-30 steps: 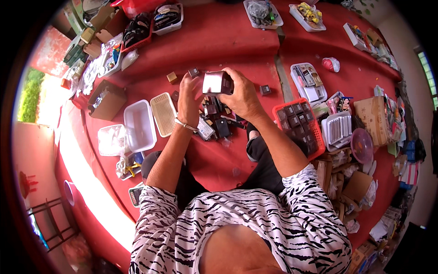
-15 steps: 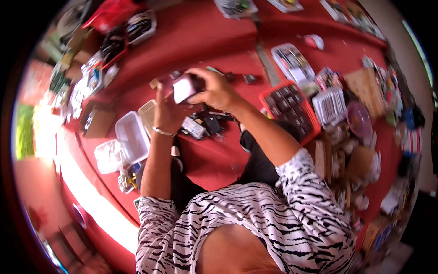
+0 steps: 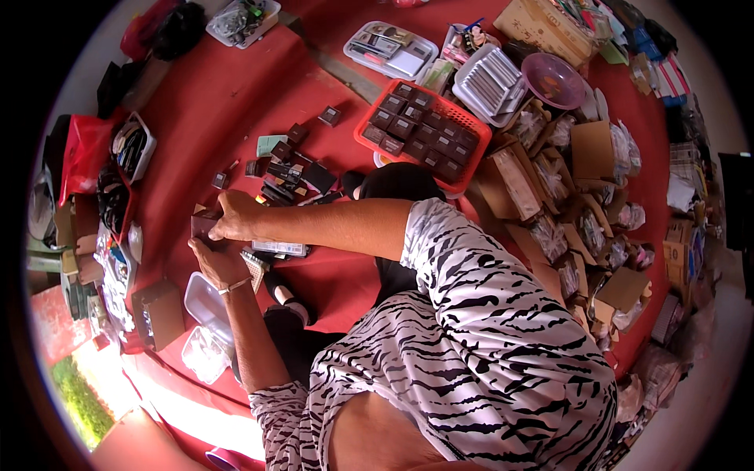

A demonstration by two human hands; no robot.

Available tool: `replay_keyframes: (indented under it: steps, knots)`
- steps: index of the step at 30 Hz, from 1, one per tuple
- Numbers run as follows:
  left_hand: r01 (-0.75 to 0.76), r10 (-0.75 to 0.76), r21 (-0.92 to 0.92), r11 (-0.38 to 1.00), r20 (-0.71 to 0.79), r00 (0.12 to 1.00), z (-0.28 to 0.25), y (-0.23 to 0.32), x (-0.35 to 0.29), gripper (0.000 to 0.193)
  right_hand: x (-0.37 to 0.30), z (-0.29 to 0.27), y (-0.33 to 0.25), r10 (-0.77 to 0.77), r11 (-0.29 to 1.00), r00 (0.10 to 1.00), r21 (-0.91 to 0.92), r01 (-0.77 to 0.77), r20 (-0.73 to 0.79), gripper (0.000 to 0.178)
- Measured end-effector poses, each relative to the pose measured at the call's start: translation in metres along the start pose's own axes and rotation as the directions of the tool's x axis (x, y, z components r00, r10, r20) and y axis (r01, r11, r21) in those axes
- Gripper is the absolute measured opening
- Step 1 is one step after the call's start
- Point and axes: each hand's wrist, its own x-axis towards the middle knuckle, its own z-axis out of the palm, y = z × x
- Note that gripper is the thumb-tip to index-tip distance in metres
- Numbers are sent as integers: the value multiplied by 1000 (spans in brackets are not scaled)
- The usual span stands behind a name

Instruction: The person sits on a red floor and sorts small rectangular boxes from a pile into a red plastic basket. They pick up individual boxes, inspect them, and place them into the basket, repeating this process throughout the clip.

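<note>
A small dark brown box (image 3: 203, 223) is between my hands at the left of the head view. My right hand (image 3: 238, 217) reaches across from the right, its fingers closed on the box's near side. From below, my left hand (image 3: 217, 265), with a bracelet at the wrist, has its fingertips against the box's lower edge. Part of the box is hidden by the fingers. Just beyond lies a small dark box (image 3: 221, 180) on the red cloth. To the right is a loose cluster of dark boxes and slim black cases (image 3: 292, 174), with a pale green box (image 3: 272, 145) among them.
An orange-red basket (image 3: 462, 182) filled with dark boxes stands right of my legs. Behind it are a tray of tools (image 3: 390, 49), a white rack (image 3: 488, 85) and a purple bowl (image 3: 554, 81). Open cartons (image 3: 506, 182) crowd the right. White plastic containers (image 3: 206, 304) sit beside my left forearm.
The view has swung left. Both hands still hold a small box; its pale, shiny face showed before, and now its dark sides show.
</note>
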Motion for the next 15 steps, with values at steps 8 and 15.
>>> replay_keyframes:
  steps: [8, 15]
  knots:
    - [118, -103, -27, 993, 321, 941, 26, 12, -17, 48, 23, -54, -35, 296, 799, 948, 574, -179, -116, 38]
    - [382, -431, 231, 895, 227, 873, -9, 3, -5, 47, 4, -246, 25, -26, 694, 929, 662, 282, -369, 24]
